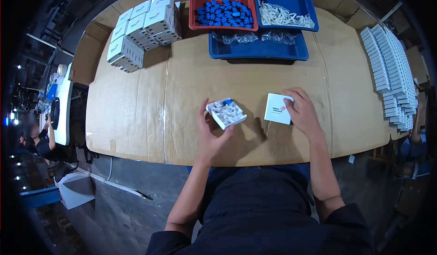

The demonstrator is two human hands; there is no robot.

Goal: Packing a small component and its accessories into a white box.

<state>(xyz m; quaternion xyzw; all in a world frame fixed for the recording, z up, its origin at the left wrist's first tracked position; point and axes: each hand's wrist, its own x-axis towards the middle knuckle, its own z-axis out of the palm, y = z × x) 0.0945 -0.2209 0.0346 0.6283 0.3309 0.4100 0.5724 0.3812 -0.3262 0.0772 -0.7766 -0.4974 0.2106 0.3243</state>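
My left hand [211, 134] grips an open white square case [226, 114] by its sides, tilted above the cardboard. Inside it lie small white parts and one blue piece [228, 102] near the far edge. To the right, my right hand [301, 111] is closed on the right edge of a flat white square cover [277, 108] with a small red mark and dark print. A gap of bare cardboard separates the case from the cover.
At the far side, a red tray [223, 24] holds blue clips and a blue tray [287, 26] holds white parts. Another blue tray [259, 52] contains clear plastic bags. Stacked white boxes [145, 25] stand far left; a tall stack [393, 73] stands right. Cardboard [136, 123] covers the table.
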